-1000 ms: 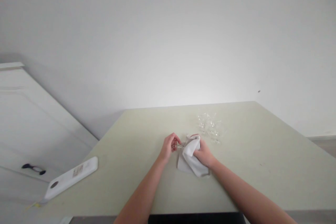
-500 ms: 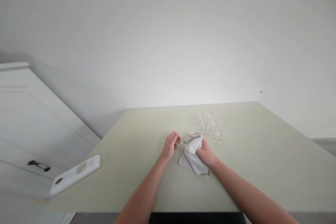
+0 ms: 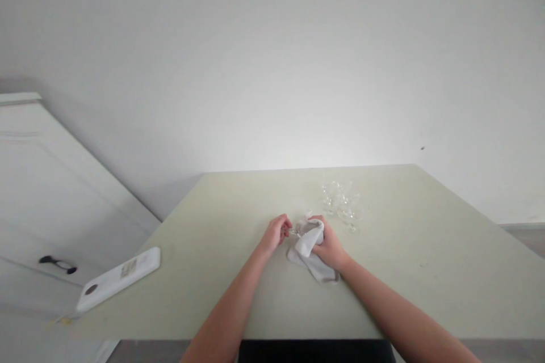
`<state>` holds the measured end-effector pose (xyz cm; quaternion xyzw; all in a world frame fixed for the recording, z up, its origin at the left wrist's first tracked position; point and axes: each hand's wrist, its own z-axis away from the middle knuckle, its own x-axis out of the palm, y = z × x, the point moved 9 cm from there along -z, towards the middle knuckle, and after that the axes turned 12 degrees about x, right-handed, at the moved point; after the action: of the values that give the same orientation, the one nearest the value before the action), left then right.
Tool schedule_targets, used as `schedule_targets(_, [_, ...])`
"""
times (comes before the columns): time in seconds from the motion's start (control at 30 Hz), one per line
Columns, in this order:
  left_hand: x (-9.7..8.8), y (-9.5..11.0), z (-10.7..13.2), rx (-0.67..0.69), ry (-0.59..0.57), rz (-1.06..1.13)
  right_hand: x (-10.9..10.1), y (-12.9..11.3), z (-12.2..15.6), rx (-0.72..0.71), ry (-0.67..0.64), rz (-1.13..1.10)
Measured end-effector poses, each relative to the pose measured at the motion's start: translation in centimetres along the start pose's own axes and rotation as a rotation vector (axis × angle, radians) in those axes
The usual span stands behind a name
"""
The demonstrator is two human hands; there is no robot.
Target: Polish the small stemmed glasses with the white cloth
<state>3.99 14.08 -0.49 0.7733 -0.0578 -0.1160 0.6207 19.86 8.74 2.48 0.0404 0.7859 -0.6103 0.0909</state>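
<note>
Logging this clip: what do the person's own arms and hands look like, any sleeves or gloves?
The left forearm and right forearm show no sleeves. The left hand and right hand are ungloved; neither wrist shows a watch or bracelet. Rings: cannot tell.

Wall (image 3: 272,68): pale grey, brightest above table (image 3: 404,255); small dark mark (image 3: 423,148) at right. Cabinet (image 3: 63,181): white, panelled, dark handle (image 3: 51,260), left of table. Floor (image 3: 147,351): grey.

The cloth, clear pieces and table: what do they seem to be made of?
Cloth: soft, matte fabric, since it folds and drapes from the right hand.
Clear pieces: shiny glass or plastic; see-through with bright glints, but I cannot tell which.
Table: perhaps painted or laminated board; its flat, low-sheen top shows no grain.
</note>
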Motion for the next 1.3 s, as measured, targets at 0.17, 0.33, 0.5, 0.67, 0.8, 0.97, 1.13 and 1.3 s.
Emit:
schedule_targets(0.17, [0.2,5.8,1.7,0.51,-0.007,-0.12,0.1,3.8,-0.1,0.402,0.011,-0.33])
schedule_targets(0.33, [-0.2,5.0,1.5,0.425,0.06,-0.156,0.3,3.3,-0.2,0.349,-0.056,-0.262])
schedule_targets(0.5, [-0.7,-0.1,0.1,-0.025,0.112,-0.013,0.1,-0.3,0.1,-0.021,-0.057,0.016])
schedule_targets(0.67, [-0.2,-0.3,0.1,-0.065,0.076,0.012,-0.1,-1.2,0.3,-0.095,-0.027,0.061])
schedule_targets(0.8, [-0.2,3.6,0.7,0.218,0.055,-0.026,-0.1,0.2,-0.1,0.069,-0.041,-0.136])
schedule_targets(0.97, [0.0,7.6,2.3,0.592,0.031,-0.214,0.3,2.9,-0.1,0.345,-0.036,-0.348])
schedule_targets(1.13, [-0.8,5.1,1.3,0.39,0.112,-0.157,0.3,1.6,0.0,0.242,-0.085,-0.251])
schedule_targets(1.3, [-1.7,2.1,0.3,0.095,0.206,0.01,0.4,-0.6,0.4,0.028,-0.114,-0.012])
